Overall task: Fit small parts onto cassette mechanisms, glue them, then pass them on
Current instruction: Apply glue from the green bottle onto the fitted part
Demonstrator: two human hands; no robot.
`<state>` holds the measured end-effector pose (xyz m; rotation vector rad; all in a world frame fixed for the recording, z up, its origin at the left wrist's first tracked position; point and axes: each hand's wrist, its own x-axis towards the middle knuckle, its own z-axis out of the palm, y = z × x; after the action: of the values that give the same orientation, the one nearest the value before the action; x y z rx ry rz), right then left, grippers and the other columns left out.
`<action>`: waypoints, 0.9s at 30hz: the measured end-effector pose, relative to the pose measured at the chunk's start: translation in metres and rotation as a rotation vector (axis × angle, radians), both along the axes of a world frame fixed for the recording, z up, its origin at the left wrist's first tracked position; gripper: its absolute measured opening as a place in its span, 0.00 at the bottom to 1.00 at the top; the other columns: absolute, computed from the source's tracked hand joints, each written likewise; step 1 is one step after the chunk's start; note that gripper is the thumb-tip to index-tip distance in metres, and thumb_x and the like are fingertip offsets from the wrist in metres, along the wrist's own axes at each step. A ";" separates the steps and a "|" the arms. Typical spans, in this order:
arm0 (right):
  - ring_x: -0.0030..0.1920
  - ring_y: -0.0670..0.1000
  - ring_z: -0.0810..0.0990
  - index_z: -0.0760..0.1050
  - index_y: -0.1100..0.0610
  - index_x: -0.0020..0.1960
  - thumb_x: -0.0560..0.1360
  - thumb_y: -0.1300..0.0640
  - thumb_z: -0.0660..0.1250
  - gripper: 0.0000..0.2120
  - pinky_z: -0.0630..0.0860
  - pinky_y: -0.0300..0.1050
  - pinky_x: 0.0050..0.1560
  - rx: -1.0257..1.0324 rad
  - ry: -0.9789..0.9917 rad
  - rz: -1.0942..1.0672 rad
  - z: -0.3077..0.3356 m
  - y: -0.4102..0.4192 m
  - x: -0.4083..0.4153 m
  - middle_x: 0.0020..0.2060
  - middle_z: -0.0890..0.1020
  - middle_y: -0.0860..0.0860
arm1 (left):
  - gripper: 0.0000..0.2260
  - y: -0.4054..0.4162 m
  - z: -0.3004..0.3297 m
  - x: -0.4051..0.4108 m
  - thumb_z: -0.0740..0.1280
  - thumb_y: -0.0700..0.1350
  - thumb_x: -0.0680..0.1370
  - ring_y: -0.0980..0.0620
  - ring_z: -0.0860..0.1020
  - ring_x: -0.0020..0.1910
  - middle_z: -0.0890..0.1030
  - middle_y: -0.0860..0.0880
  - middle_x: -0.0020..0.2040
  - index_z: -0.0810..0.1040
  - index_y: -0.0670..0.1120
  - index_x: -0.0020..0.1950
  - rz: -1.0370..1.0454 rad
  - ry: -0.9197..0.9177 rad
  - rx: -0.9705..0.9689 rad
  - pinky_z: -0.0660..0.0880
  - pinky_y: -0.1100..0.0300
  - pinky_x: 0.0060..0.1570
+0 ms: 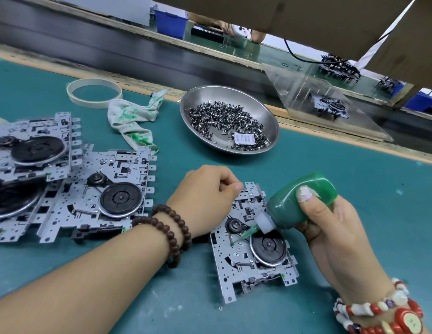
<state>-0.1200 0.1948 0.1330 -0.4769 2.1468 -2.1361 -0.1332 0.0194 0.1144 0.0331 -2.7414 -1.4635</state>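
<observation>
A metal cassette mechanism (256, 259) with a black flywheel lies on the green mat in front of me. My left hand (205, 201) rests over its upper left corner with fingers curled, gripping its edge. My right hand (330, 227) grips a green glue bottle (299, 201), tilted down to the left. The bottle's thin green nozzle tip (234, 242) touches the plate left of the flywheel. A steel bowl (270, 119) of several small metal parts stands behind.
Overlapping cassette mechanisms (94, 196) are stacked at the left. A glue-stained rag (130, 116) and a tape ring (94, 92) lie behind them. A dark conveyor belt (113, 51) runs along the back, carrying a mechanism (330, 107) under a clear guard.
</observation>
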 end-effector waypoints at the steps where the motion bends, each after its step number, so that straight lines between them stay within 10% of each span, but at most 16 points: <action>1: 0.34 0.48 0.82 0.81 0.52 0.39 0.67 0.45 0.69 0.11 0.78 0.36 0.34 -0.001 0.003 0.005 0.000 0.000 0.000 0.33 0.83 0.51 | 0.11 0.000 0.000 0.000 0.63 0.50 0.77 0.63 0.73 0.37 0.79 0.56 0.37 0.74 0.53 0.34 -0.001 0.000 0.000 0.67 0.71 0.36; 27: 0.34 0.51 0.83 0.80 0.57 0.39 0.67 0.47 0.68 0.12 0.79 0.38 0.34 -0.041 -0.069 -0.012 0.003 -0.001 0.002 0.34 0.84 0.57 | 0.11 -0.001 -0.002 0.000 0.63 0.50 0.78 0.64 0.73 0.34 0.78 0.56 0.35 0.74 0.54 0.35 -0.005 0.019 0.002 0.66 0.74 0.33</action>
<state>-0.1177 0.1943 0.1356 -0.3876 2.0787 -2.1732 -0.1332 0.0182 0.1125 0.0123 -2.7268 -1.4598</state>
